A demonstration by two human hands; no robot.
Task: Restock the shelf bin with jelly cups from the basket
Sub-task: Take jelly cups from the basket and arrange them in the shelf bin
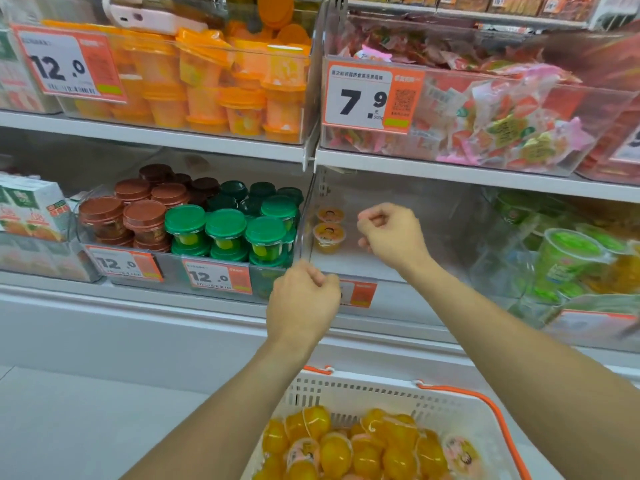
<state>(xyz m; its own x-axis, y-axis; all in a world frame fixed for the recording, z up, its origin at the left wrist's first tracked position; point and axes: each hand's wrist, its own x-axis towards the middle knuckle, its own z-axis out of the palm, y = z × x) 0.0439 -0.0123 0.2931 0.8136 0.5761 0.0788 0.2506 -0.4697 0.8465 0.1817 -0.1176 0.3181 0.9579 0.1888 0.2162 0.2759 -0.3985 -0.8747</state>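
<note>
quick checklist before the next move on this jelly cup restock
1. Shelf bin has room: ok, only two jelly cups sit at its back left.
2. Basket has stock: ok, a pile of yellow cups lies inside.
3. Left hand free: cannot tell, it is curled at the bin's front edge.
4. Right hand free: cannot tell, fingers curled inside the bin, nothing visible in them.
5. Cups match: ok, same yellow cups with printed lids.
</note>
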